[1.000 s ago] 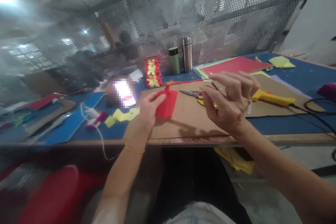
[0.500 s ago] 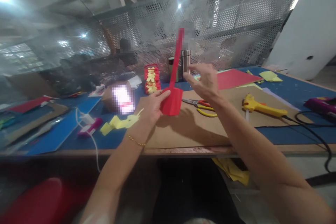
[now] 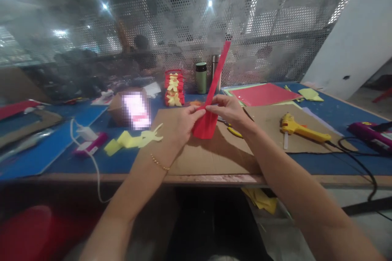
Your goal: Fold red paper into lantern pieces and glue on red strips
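Observation:
A small red basket-like piece [image 3: 204,127], apparently felt or paper, is held above a sheet of brown cardboard [image 3: 183,159]. From its rim a long red strip [image 3: 218,74] slants up to the right. My left hand [image 3: 187,121] grips the left side of the basket, thumb on the rim. With closed fingertips my right hand [image 3: 228,109] pinches the strip's lower end at the rim. Scissors with a yellow handle [image 3: 235,132] lie on the cardboard, partly hidden behind my right hand. Several red pieces with yellow bows [image 3: 174,89] stand in a stack farther back.
A yellow glue gun [image 3: 306,128] with a black cord rests at right. Red sheets [image 3: 266,94] and two flasks, one green [image 3: 201,78], stand behind. At left are a lit phone [image 3: 136,110], yellow scraps [image 3: 130,140] and a purple power strip [image 3: 90,144] with a white cable.
My right hand has come down and left from beside the strip and now pinches its base. The strip leans farther right. The view has shifted slightly.

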Demonstrator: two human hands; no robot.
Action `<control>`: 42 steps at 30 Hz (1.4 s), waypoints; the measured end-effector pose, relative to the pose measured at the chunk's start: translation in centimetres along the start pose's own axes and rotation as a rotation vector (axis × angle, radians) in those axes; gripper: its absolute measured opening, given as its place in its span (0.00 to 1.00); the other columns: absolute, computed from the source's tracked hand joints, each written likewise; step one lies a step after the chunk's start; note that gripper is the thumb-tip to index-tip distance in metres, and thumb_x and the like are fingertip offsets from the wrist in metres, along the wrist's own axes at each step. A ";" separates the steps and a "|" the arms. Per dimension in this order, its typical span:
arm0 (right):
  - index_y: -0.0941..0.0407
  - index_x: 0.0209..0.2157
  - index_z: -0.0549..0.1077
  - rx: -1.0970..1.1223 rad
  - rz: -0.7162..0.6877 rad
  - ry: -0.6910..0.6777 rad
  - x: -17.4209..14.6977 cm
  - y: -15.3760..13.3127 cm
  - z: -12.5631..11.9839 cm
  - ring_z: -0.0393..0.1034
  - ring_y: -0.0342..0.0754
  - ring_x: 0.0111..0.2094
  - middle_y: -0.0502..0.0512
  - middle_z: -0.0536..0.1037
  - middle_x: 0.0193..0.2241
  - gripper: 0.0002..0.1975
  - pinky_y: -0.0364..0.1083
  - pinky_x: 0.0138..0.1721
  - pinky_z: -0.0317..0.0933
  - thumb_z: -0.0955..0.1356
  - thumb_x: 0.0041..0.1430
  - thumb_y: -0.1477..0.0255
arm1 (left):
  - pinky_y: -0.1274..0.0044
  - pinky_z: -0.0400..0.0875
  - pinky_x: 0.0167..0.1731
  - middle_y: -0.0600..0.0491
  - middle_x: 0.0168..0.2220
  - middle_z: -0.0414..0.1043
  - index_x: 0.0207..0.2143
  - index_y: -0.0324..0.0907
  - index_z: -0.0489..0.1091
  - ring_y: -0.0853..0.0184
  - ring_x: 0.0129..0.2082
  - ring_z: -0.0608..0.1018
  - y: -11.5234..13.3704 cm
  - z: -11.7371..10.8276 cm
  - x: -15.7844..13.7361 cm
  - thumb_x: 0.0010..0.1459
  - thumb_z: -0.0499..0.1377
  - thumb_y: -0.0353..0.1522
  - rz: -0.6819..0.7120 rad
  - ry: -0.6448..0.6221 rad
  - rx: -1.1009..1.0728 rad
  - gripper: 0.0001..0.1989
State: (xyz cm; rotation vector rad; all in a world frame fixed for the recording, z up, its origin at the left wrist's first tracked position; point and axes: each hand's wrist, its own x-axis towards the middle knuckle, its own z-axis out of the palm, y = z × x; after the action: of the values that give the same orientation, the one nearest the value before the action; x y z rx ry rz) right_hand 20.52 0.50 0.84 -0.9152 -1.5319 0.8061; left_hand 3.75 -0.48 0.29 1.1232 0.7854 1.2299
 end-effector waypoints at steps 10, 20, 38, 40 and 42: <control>0.55 0.26 0.76 -0.071 -0.032 -0.058 -1.0 -0.7 0.5 0.67 0.46 0.31 0.51 0.76 0.27 0.11 0.46 0.34 0.60 0.72 0.50 0.61 | 0.75 0.66 0.31 0.55 0.24 0.70 0.22 0.41 0.71 0.68 0.27 0.71 0.6 -0.6 -0.5 0.51 0.68 0.36 0.060 -0.043 0.268 0.12; 0.54 0.27 0.77 -0.217 -0.167 0.160 -0.1 -0.1 -0.6 0.68 0.47 0.30 0.51 0.76 0.26 0.14 0.48 0.35 0.62 0.69 0.58 0.58 | 0.73 0.68 0.38 0.56 0.27 0.73 0.24 0.42 0.73 0.67 0.31 0.73 1.1 -0.6 -1.2 0.54 0.63 0.32 0.206 0.008 0.440 0.07; 0.54 0.23 0.75 -0.112 -0.104 0.108 -0.9 -0.9 0.1 0.63 0.44 0.26 0.49 0.71 0.21 0.14 0.46 0.29 0.58 0.71 0.56 0.60 | 0.74 0.69 0.36 0.56 0.25 0.70 0.23 0.42 0.71 0.68 0.29 0.71 1.7 0.3 -2.3 0.54 0.62 0.29 0.222 -0.011 0.421 0.07; 0.54 0.22 0.74 -0.131 -0.100 0.195 -0.5 -0.7 -0.5 0.62 0.44 0.25 0.49 0.70 0.20 0.13 0.46 0.28 0.58 0.72 0.55 0.63 | 0.74 0.69 0.36 0.56 0.26 0.70 0.23 0.42 0.70 0.68 0.29 0.71 1.6 0.1 -2.0 0.53 0.63 0.30 0.201 0.001 0.359 0.07; 0.54 0.21 0.73 -0.140 -0.104 0.310 0.0 -0.4 -1.3 0.61 0.43 0.24 0.48 0.69 0.19 0.12 0.46 0.27 0.57 0.73 0.54 0.64 | 0.75 0.69 0.34 0.56 0.26 0.70 0.24 0.42 0.70 0.68 0.29 0.71 1.4 -0.4 -1.4 0.52 0.65 0.32 0.183 0.021 0.283 0.07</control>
State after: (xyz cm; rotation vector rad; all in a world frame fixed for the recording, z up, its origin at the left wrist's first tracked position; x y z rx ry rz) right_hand 21.79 0.34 1.44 -1.0035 -1.3613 0.4616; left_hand 2.68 -1.84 1.34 1.4396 0.9079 1.3111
